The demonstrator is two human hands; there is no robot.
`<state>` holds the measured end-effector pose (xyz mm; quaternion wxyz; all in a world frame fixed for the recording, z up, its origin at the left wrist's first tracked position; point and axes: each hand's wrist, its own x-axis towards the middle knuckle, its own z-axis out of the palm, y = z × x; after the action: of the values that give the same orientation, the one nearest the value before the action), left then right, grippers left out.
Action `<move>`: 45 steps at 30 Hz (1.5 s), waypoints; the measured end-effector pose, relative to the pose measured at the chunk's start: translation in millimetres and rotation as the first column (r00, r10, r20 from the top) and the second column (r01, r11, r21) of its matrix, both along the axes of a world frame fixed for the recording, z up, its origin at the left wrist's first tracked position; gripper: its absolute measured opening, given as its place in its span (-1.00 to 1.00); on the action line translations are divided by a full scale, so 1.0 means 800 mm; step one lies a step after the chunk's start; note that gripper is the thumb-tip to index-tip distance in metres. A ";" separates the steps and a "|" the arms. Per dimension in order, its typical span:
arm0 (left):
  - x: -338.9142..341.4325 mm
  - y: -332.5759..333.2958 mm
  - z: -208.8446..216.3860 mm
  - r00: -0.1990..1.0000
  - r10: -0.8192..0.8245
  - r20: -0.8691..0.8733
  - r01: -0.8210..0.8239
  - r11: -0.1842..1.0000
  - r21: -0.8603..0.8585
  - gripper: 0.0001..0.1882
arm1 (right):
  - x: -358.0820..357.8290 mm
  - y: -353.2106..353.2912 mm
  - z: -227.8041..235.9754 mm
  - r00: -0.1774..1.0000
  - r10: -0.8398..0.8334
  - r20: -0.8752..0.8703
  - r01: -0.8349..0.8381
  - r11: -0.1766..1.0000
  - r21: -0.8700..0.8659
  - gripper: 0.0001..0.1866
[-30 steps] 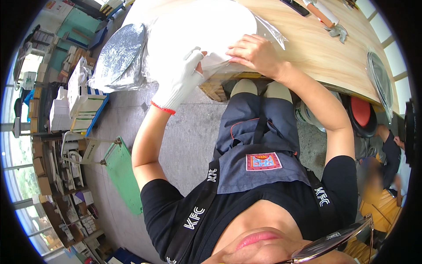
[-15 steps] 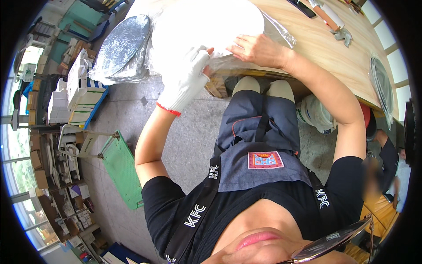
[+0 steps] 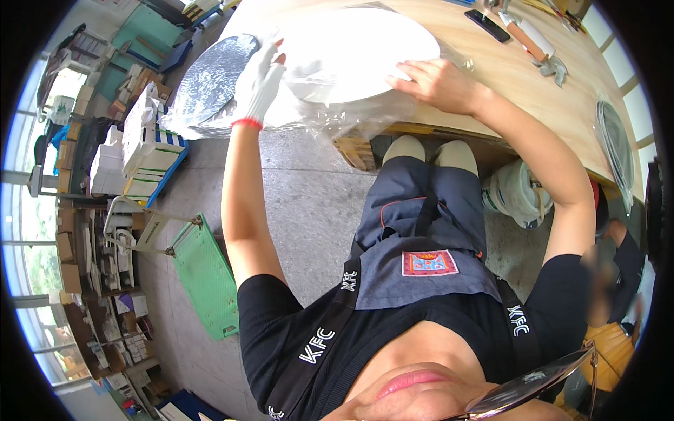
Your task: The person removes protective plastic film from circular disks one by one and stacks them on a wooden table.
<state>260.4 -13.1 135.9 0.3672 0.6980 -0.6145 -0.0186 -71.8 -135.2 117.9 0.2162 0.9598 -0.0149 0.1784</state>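
On the wooden table lies a large white oval panel [image 3: 372, 42] with clear plastic film [image 3: 333, 116] crumpled along its near edge. My right hand [image 3: 442, 84] is bare and closed, its thumb and fingers pinching the panel's near right rim. My left hand [image 3: 258, 88] wears a white fingerless knit glove with a red cuff. It rests flat, fingers stretched out, on the film between the white panel and a dark speckled oval panel [image 3: 217, 74] wrapped in plastic. Part of that dark panel is hidden under the left hand.
A phone [image 3: 487, 25] and a paper roll [image 3: 530, 38] lie at the table's far right. Wrapped oval pieces [image 3: 616, 151] sit by the right edge. Below stands a white bucket [image 3: 516, 193]. On the floor at left are a green trolley [image 3: 203, 277] and stacked white boxes [image 3: 140, 140].
My left hand has moved left and away from the right hand, onto the film beside the dark panel. The film now spreads along the white panel's near edge. My right hand has shifted slightly right.
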 end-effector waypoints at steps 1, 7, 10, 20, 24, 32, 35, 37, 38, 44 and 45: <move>0.010 -0.019 -0.004 0.998 0.010 0.070 -0.016 0.996 0.084 -0.56 | -0.009 -0.003 -0.003 0.999 0.022 0.031 -0.022 1.000 0.000 -0.49; 0.069 -0.095 -0.047 0.986 -0.042 0.161 -0.015 0.943 0.332 -0.54 | -0.047 -0.010 -0.004 0.981 0.138 0.135 -0.135 0.990 -0.032 -0.78; 0.085 -0.092 -0.054 0.997 -0.057 0.060 0.035 0.948 0.317 -0.55 | -0.055 -0.008 -0.002 0.978 0.153 0.140 -0.154 0.988 -0.004 -0.81; -0.126 0.022 0.038 0.857 -0.426 0.288 0.394 0.904 0.164 -0.40 | -0.054 -0.018 0.007 0.994 0.068 0.087 -0.079 0.988 0.129 -0.54; -0.156 0.045 0.030 0.881 -0.412 0.232 0.391 0.911 0.131 -0.44 | -0.039 -0.015 0.032 0.974 0.131 0.185 -0.151 0.984 0.097 -0.63; -0.158 0.038 0.004 0.880 -0.464 0.097 0.436 0.873 0.220 -0.54 | -0.028 -0.001 0.011 0.979 0.076 0.188 -0.136 0.935 0.327 -0.79; -0.149 0.024 -0.010 0.874 -0.486 0.003 0.474 0.855 0.208 -0.54 | -0.016 -0.009 0.000 0.986 0.064 0.154 -0.114 0.931 0.346 -0.80; -0.139 0.019 -0.017 0.890 -0.456 -0.021 0.451 0.871 0.194 -0.54 | -0.007 -0.007 0.000 0.993 0.038 0.116 -0.075 0.939 0.335 -0.79; -0.136 0.018 -0.018 0.893 -0.442 -0.083 0.449 0.868 0.211 -0.53 | -0.002 -0.003 -0.001 0.994 0.030 0.106 -0.062 0.946 0.318 -0.79; -0.121 0.010 0.006 0.910 -0.386 -0.151 0.414 0.838 0.355 -0.52 | 0.019 -0.009 -0.009 0.962 0.123 0.244 -0.201 0.924 0.325 -0.81; -0.118 0.009 0.008 0.912 -0.387 -0.137 0.410 0.836 0.366 -0.52 | 0.020 -0.009 -0.008 0.961 0.130 0.243 -0.208 0.919 0.334 -0.80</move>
<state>166.3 -5.7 142.4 0.2278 0.6126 -0.7193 -0.2355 -55.9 -142.3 111.2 0.0196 0.9555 0.0130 0.2941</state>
